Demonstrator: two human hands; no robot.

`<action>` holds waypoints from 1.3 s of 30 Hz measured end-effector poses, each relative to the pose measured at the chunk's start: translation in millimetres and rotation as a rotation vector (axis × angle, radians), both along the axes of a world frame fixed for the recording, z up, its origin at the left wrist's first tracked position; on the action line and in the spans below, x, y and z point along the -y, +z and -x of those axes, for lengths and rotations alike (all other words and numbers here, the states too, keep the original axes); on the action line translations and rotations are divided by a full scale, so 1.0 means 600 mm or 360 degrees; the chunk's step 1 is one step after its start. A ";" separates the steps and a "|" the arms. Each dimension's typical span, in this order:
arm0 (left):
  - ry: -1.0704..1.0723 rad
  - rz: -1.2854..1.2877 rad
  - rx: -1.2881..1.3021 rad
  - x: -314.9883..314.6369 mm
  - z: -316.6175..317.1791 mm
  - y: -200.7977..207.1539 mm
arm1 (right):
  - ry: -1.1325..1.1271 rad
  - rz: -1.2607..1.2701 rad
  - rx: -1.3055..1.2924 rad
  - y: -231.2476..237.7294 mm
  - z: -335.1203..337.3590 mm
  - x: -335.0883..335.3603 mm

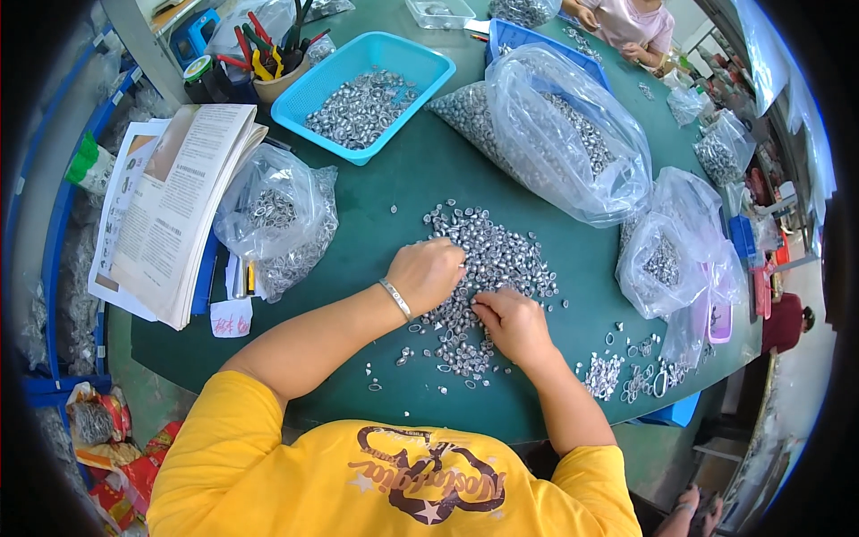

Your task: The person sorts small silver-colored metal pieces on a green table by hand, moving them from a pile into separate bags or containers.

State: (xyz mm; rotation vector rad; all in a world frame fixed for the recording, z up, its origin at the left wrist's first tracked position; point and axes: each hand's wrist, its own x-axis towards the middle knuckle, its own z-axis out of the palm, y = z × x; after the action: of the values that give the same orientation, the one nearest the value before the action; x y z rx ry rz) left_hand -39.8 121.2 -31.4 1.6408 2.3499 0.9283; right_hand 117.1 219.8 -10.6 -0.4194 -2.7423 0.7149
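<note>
A loose pile of small silver metal pieces (501,255) is spread over the green table in front of me. My left hand (429,273), a silver bracelet on its wrist, is at the pile's left side with its fingers curled down among the pieces. Just to the right and nearer to me, my right hand (516,324) is closed in a pinch at the pile's near part. Whatever the fingertips of either hand hold is too small or hidden to make out. Beyond the pile stands a turquoise plastic basket (429,64) with more silver pieces inside.
Big clear bags of metal pieces (537,134) lie at the back right, others (662,259) to the right. Left are an open bag (277,215), a propped booklet (192,197) and a tool pot (279,85). Small parts (604,376) lie near right. A co-worker (640,27) sits across.
</note>
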 end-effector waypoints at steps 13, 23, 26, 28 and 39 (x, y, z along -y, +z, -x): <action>-0.0078 -0.0015 0.0972 0.090 -0.024 0.040 | -0.0020 0.0019 -0.0015 -0.005 -0.005 0.019; -0.0009 -0.0248 0.2871 0.132 -0.051 0.034 | 0.0007 0.0803 -0.0265 0.014 -0.012 0.043; -0.0024 -0.0259 0.2926 0.131 -0.060 0.032 | -0.0016 0.1100 -0.0304 0.012 -0.027 0.063; -0.0054 -0.0217 0.2905 0.131 -0.065 0.034 | -0.0004 0.1034 -0.0309 0.016 -0.029 0.071; 0.0087 -0.0154 0.2313 0.136 -0.076 0.044 | 0.0120 -0.0056 -0.0568 0.007 -0.043 0.063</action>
State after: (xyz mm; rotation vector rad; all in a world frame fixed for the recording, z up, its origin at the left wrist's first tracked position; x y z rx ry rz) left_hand 5.8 39.8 -5.0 0.4403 1.2826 1.4929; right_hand 143.2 181.9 -6.6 -0.1613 -2.4389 0.6840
